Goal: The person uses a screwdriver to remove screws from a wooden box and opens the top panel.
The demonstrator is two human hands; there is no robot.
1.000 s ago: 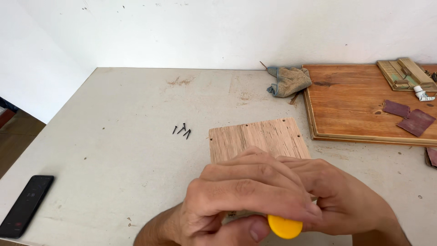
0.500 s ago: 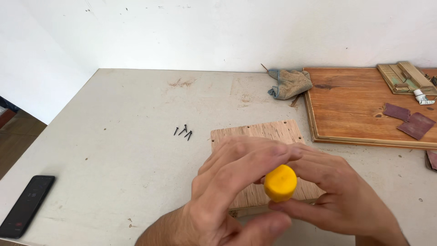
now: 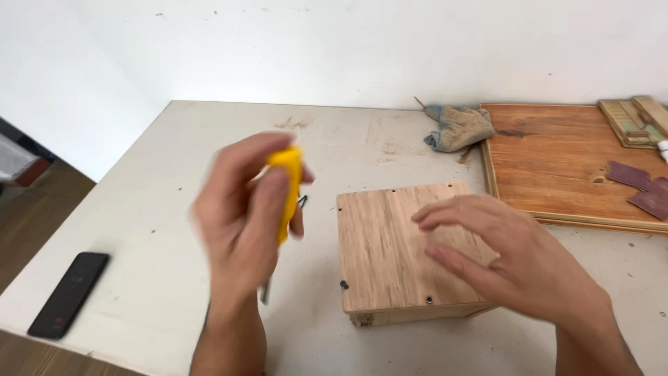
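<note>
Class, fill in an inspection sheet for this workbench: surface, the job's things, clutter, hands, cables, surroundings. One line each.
Surface: pale table, scuffed and stained.
Job's things: plywood box with screws in its top; yellow-handled screwdriver.
Clutter: black phone near the left edge; crumpled rag; wooden board carrying sandpaper pieces and wood strips.
Hands: left hand grips the screwdriver, blurred; right hand rests open on the box.
Cables: nothing seen.
Surroundings: white wall; wooden floor at left.
</note>
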